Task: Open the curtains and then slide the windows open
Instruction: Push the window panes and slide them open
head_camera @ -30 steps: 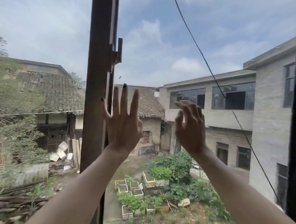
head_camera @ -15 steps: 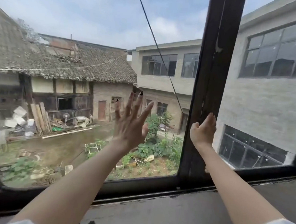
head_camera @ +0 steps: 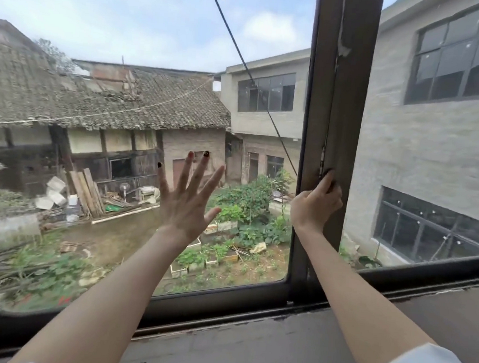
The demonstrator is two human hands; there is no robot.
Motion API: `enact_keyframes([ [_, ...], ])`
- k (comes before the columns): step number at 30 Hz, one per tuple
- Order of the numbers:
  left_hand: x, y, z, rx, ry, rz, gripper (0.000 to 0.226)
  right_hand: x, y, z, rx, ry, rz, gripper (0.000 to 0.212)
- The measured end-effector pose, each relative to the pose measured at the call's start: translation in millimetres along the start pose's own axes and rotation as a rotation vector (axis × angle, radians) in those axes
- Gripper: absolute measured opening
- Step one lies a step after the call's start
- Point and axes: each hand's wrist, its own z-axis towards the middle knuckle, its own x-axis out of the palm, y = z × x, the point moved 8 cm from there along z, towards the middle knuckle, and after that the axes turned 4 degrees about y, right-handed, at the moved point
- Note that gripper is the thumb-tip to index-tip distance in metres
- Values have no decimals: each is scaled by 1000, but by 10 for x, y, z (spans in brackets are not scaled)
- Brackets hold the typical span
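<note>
- The left hand (head_camera: 187,203) is raised in front of the left window pane (head_camera: 97,171), palm toward the glass and fingers spread wide; it is holding nothing, and whether the palm is actually touching the glass cannot be told.
- The right hand (head_camera: 316,208) is gripping the dark vertical window frame (head_camera: 340,103) at about mid-height, fingers curling around its right side and the thumb lying up along its face.
- That upright is standing right of centre, its foot sitting in the bottom track (head_camera: 224,305) above the grey sill (head_camera: 278,345).
- Glass is showing on both sides of the upright, with the right pane (head_camera: 433,155) looking onto a grey brick building (head_camera: 403,170).
- No curtains are appearing in view.
- Outside, a tiled roof (head_camera: 96,97), a vegetable garden (head_camera: 241,224) and a dark cable (head_camera: 241,59) are showing through the glass.
</note>
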Motion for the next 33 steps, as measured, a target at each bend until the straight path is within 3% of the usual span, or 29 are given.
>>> enact_keyframes([
  [6, 46, 138, -17, 56, -41, 50, 91, -66, -11, -2, 137, -64, 0, 56],
  [14, 32, 544, -206, 53, -147, -17, 96, 87, 212, -270, 135, -32, -3, 57],
  [25, -317, 1698, -844, -182, -176, -70, 77, 757, 1011, -1167, 37, 176, 104, 57],
  [33, -575, 2664, -1365, -437, -241, -112, 83, 1312, 1688, -1902, -48, 346, 325, 55],
])
